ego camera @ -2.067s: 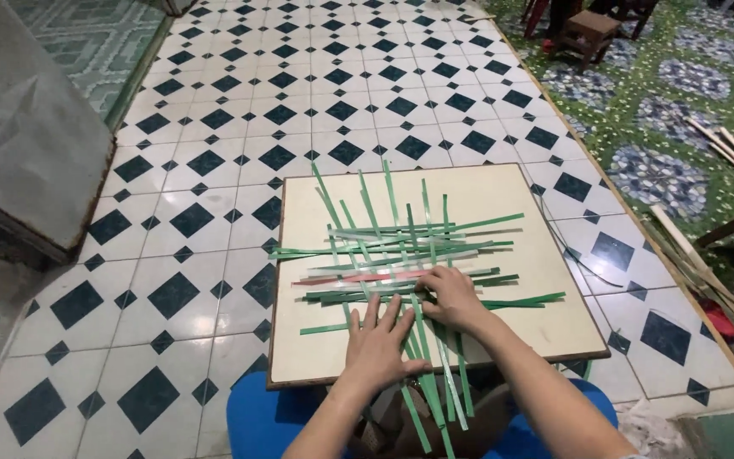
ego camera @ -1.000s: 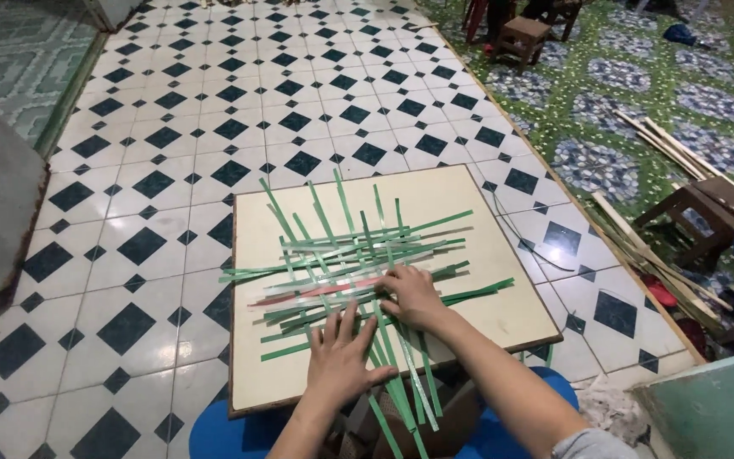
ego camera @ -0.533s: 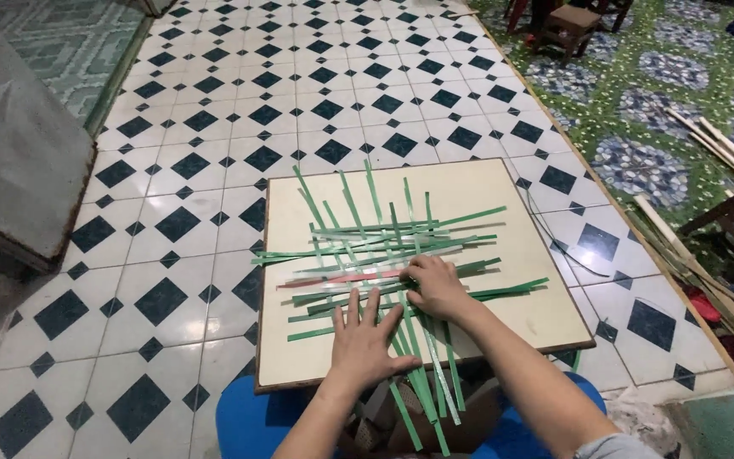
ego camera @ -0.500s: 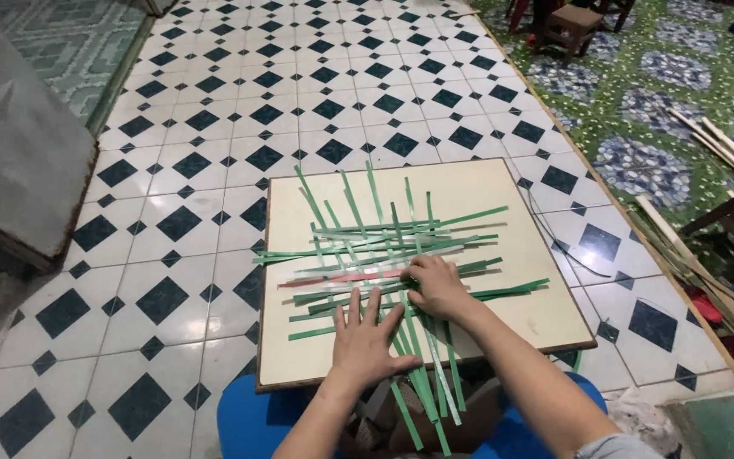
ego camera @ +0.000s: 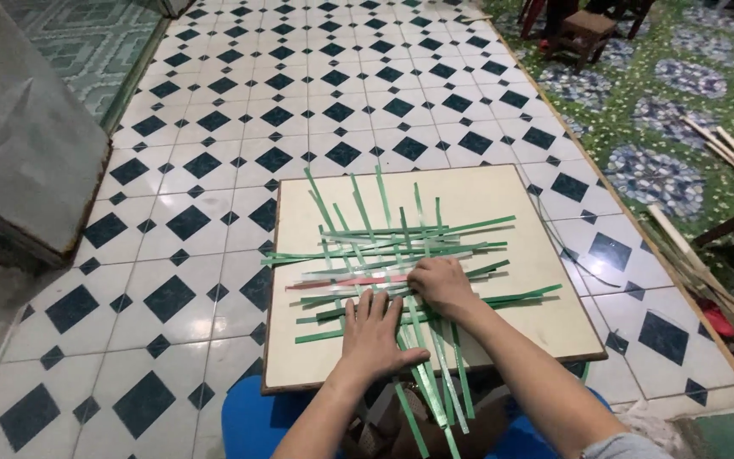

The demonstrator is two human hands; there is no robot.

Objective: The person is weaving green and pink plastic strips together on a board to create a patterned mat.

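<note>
Green strips (ego camera: 384, 255) lie crossed in a loose weave on a pale square board (ego camera: 554, 323). The board rests over the person's lap, above something blue (ego camera: 252, 416) on the floor. Some strips hang off the near edge of the board, between the two arms.

Close to the near edge, the left hand (ego camera: 375, 336) lies flat and open, fingers spread, pressing on the strips. It does not hold anything; it only pins them down. Just past it, the right hand (ego camera: 439, 285) is curled over the crossing strips near the middle of the board. Its fingertips are tucked under, so it is hard to tell if they pinch a strip or just push on it.

To do this well, it seems best to keep the flat hand firm so the strips cannot slide, and to move only one strip at a time so the rows stay straight and snug.

One pinkish strip (ego camera: 341, 282) lies among the green ones, toward the left edge.

No packages, labels or signs show. Farther off are black and white floor tiles (ego camera: 282, 110), a green patterned floor (ego camera: 681, 102) on the right, wooden sticks (ego camera: 724, 153), and a small stool (ego camera: 584, 30) far away.
</note>
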